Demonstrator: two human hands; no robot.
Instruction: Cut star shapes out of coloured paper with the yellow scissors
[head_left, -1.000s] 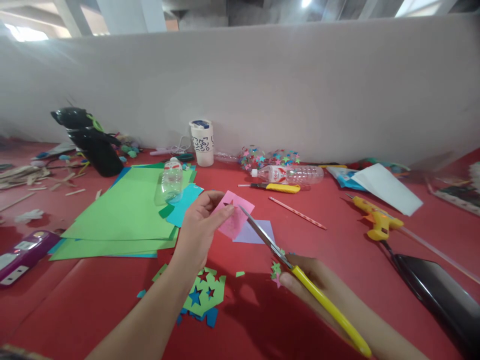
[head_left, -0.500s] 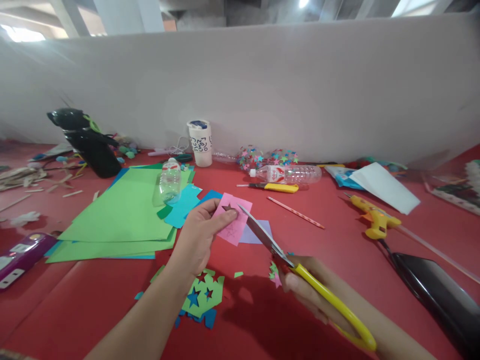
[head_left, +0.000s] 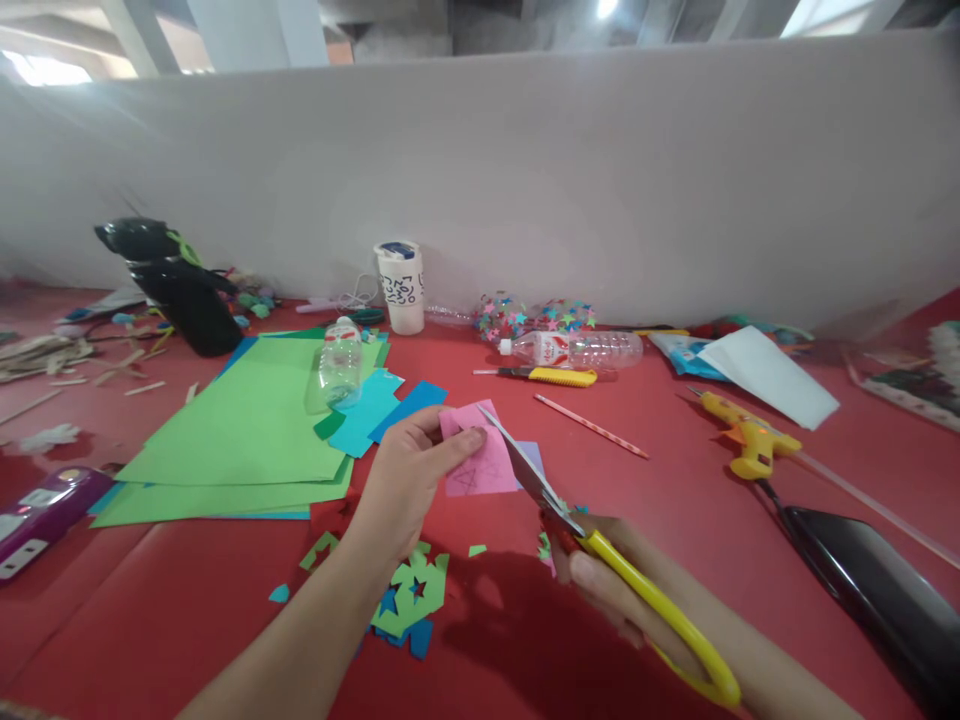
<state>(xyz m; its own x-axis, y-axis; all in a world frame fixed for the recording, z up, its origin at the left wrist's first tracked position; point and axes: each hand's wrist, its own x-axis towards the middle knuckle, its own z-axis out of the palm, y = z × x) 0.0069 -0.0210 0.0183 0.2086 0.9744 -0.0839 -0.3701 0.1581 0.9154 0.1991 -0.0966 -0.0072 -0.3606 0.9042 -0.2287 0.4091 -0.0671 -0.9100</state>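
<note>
The pink paper (head_left: 480, 477), right of the green sheets (head_left: 240, 410), looks light and flimsy, best held by its left side, where the left hand (head_left: 412, 468) pinches it while the right hand (head_left: 606, 592) grips scissors (head_left: 646, 590).

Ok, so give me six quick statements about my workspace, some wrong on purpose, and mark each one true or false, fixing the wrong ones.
1. The left hand holds the pink paper. True.
2. The pink paper bears no drawing. False: drawn lines show on it.
3. The right hand holds the scissors. True.
4. The scissors have blue handles. False: they are yellow.
5. The glue gun lies to the right of the knife. True.
6. The knife is in the right hand. False: it lies on the table.
</note>
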